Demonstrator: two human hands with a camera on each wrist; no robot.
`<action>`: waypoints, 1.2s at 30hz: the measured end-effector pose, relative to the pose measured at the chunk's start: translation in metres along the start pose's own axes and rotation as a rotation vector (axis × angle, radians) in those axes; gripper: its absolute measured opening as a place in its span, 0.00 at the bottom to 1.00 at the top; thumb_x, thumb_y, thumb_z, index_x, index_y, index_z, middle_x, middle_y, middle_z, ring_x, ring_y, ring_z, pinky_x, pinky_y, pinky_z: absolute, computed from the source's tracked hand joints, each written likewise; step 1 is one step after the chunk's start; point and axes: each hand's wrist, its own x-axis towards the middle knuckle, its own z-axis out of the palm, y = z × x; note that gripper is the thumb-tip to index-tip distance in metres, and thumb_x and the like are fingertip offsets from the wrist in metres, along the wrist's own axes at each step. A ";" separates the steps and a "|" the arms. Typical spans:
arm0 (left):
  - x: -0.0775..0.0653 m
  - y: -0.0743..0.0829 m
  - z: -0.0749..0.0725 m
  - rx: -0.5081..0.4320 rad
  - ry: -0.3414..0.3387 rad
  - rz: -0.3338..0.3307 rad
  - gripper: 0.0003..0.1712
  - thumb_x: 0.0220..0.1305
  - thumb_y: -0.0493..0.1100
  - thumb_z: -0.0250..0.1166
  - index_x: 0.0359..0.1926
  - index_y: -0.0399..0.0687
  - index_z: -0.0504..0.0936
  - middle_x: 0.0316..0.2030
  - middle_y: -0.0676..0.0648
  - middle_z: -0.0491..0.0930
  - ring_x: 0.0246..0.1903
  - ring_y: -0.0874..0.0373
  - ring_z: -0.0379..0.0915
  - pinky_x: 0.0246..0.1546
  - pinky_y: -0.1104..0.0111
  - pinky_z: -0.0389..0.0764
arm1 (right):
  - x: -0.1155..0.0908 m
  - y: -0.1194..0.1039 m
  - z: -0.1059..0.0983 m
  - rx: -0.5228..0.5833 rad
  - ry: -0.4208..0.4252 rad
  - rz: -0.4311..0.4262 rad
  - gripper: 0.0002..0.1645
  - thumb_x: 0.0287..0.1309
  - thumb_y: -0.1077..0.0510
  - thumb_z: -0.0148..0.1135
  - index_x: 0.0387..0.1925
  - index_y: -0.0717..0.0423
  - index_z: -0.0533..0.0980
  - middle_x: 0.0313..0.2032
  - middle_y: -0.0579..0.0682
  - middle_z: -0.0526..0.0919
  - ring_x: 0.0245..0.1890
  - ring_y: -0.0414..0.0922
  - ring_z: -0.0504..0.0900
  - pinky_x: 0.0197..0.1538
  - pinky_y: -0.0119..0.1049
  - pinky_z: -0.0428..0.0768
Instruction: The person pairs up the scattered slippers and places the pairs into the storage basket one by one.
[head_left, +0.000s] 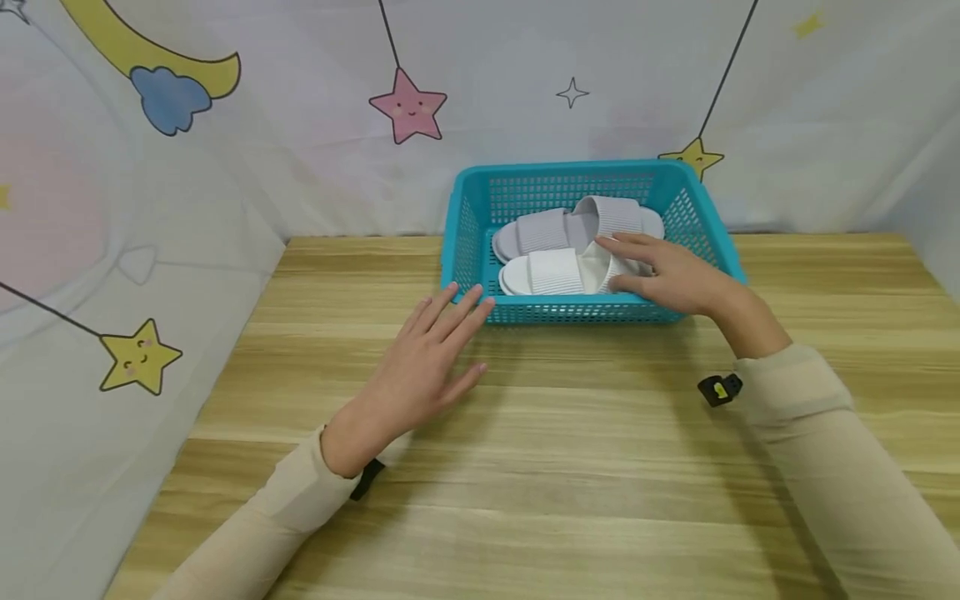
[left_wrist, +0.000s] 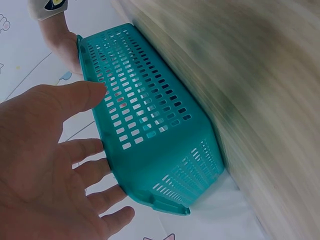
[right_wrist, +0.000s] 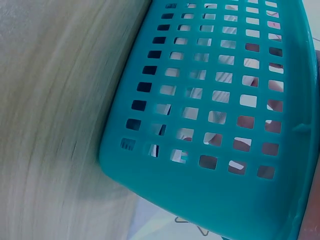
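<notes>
Two pairs of ribbed-strap slippers lie in a blue-green plastic basket (head_left: pixel 592 310). The lilac-grey slippers (head_left: pixel 543 232) are at the back, the white slippers (head_left: pixel 555 272) in front. Over the basket's front rim reaches my right hand (head_left: pixel 678 275); its thumb and fingers straddle the right-hand white slipper (head_left: pixel 618 265), holding it by its sides. Parts of that hand show through the basket holes in the right wrist view. My left hand (head_left: pixel 423 358) is spread, palm down, with fingertips right at the basket's front left corner; its thumb stands apart.
The basket stands at the back of a wood-grain table (head_left: pixel 525 467), close to a white cloth backdrop (head_left: pixel 315 150) printed with stars and a moon. Another cloth panel (head_left: pixel 67 433) borders the table's left side. A small black wrist device (head_left: pixel 720 389) is on my right sleeve.
</notes>
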 end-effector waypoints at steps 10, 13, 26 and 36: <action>0.001 -0.001 -0.001 0.000 0.024 0.010 0.42 0.72 0.49 0.72 0.80 0.42 0.66 0.79 0.39 0.64 0.79 0.36 0.57 0.77 0.39 0.59 | 0.000 -0.004 0.001 -0.017 -0.007 0.028 0.41 0.78 0.43 0.54 0.85 0.47 0.56 0.84 0.61 0.51 0.82 0.68 0.50 0.75 0.74 0.55; 0.002 -0.001 -0.001 0.002 0.034 0.017 0.42 0.71 0.48 0.72 0.79 0.42 0.67 0.78 0.38 0.66 0.78 0.35 0.58 0.76 0.39 0.61 | 0.000 -0.004 0.000 -0.010 -0.008 0.033 0.42 0.78 0.42 0.55 0.85 0.46 0.56 0.84 0.60 0.51 0.82 0.67 0.50 0.75 0.73 0.57; 0.006 -0.002 -0.004 0.033 0.067 0.045 0.36 0.71 0.48 0.72 0.74 0.40 0.74 0.72 0.37 0.74 0.73 0.35 0.67 0.74 0.41 0.65 | 0.002 -0.003 0.003 -0.005 0.007 0.034 0.41 0.77 0.42 0.56 0.84 0.44 0.58 0.84 0.56 0.53 0.81 0.67 0.55 0.73 0.72 0.62; 0.009 -0.001 -0.007 -0.004 0.053 0.027 0.35 0.71 0.48 0.72 0.75 0.42 0.75 0.73 0.38 0.74 0.73 0.35 0.67 0.74 0.42 0.66 | 0.001 -0.002 0.003 -0.024 0.036 0.034 0.42 0.77 0.39 0.54 0.85 0.43 0.57 0.83 0.57 0.55 0.80 0.66 0.57 0.74 0.72 0.62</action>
